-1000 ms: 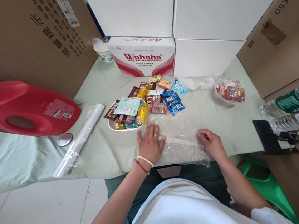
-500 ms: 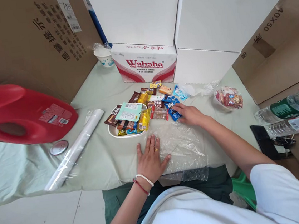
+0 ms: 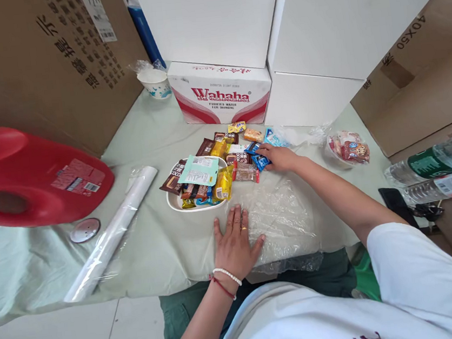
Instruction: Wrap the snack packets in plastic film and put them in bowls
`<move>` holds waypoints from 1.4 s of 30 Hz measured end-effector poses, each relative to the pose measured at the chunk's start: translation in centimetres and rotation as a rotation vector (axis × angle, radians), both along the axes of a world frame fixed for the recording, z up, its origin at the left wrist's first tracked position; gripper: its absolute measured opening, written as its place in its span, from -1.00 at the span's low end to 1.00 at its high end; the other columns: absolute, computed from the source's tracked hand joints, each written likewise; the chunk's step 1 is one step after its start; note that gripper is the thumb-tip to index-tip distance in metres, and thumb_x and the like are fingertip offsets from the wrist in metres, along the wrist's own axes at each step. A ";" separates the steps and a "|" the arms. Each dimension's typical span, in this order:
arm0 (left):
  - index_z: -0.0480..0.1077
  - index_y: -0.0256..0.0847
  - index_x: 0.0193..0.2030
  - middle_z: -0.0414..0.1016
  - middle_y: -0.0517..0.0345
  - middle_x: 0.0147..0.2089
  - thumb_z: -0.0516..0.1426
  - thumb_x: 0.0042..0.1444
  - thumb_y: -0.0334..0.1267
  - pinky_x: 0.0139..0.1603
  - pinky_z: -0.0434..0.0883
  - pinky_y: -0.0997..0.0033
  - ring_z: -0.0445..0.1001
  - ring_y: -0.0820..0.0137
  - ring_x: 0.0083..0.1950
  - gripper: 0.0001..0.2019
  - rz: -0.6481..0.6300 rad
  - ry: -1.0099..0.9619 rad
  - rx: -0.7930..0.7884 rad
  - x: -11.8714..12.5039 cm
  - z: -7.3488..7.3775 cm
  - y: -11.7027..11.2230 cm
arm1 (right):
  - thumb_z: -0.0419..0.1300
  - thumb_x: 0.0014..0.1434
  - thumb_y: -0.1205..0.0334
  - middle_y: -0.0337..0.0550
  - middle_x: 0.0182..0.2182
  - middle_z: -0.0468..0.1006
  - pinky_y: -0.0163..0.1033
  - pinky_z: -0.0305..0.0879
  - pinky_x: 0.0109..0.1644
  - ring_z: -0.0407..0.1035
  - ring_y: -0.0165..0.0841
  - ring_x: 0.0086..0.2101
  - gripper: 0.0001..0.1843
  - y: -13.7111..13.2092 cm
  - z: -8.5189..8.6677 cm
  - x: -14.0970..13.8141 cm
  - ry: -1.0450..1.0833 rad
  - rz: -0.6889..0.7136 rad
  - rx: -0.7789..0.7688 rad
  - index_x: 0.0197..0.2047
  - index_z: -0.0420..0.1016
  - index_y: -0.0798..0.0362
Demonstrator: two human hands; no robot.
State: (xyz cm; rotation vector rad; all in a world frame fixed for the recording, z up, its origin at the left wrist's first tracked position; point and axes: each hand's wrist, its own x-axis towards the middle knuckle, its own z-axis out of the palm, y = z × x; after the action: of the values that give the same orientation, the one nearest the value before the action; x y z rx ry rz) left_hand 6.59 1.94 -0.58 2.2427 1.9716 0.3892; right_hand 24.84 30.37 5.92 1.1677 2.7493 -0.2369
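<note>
My left hand (image 3: 236, 242) lies flat, fingers spread, on the left edge of a sheet of clear plastic film (image 3: 283, 223) spread on the table's near edge. My right hand (image 3: 277, 157) reaches forward to the pile of small snack packets (image 3: 244, 154) and its fingers close on a blue packet (image 3: 260, 160). Left of that pile, a white bowl (image 3: 176, 202) holds several wrapped snacks and a pale green packet (image 3: 198, 170).
The table has a pale green cloth (image 3: 145, 140). A roll of film (image 3: 111, 237) and a round metal lid (image 3: 85, 229) lie left, under a red jug (image 3: 26, 176). A Wahaha carton (image 3: 221, 94), paper cup (image 3: 155, 83), covered snack bowl (image 3: 348, 147), water bottles (image 3: 437, 164) and phone (image 3: 397, 201) surround.
My right hand left the film's right edge, reached forward to the snack pile and took hold of a blue packet. My left hand stayed pressed on the film.
</note>
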 end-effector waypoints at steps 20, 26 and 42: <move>0.09 -0.31 0.56 0.02 -0.30 0.59 0.01 0.37 0.15 0.54 -0.16 -0.44 0.07 -0.06 0.60 -0.23 0.040 0.010 -0.029 0.5 0.1 0.3 | 0.31 0.23 0.08 -0.01 -0.01 0.58 -0.21 0.32 -0.11 0.52 -0.16 -0.13 -0.49 -15.3 4.2 3.0 0.080 0.033 -0.211 0.22 0.49 0.02; -0.02 -0.34 0.59 -0.05 -0.31 0.61 0.07 0.32 0.12 0.56 -0.13 -0.35 0.03 -0.03 0.62 -0.15 0.016 0.011 -0.090 -1.1 -0.1 -0.1 | 0.25 0.30 0.10 0.10 0.10 0.52 -0.20 0.32 -0.22 0.55 -0.10 -0.12 -0.51 -19.0 1.5 1.3 -0.081 0.009 -0.195 0.24 0.43 0.07; -0.24 -0.13 0.64 -0.09 -0.24 0.64 0.05 0.33 0.22 0.55 -0.27 -0.39 -0.11 -0.03 0.65 -0.09 -0.010 -0.100 -0.082 -4.2 -0.2 -6.1 | 0.19 0.35 0.10 0.11 0.10 0.48 -0.10 0.42 -0.13 0.54 -0.06 -0.08 -0.54 -18.8 1.2 1.4 -0.046 -0.061 -0.177 0.24 0.37 0.11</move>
State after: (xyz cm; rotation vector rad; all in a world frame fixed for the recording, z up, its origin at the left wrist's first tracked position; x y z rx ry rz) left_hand 2.42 -4.12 -0.82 2.1389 1.8911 0.4029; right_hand 26.29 11.57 7.16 1.1944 2.5947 -0.4447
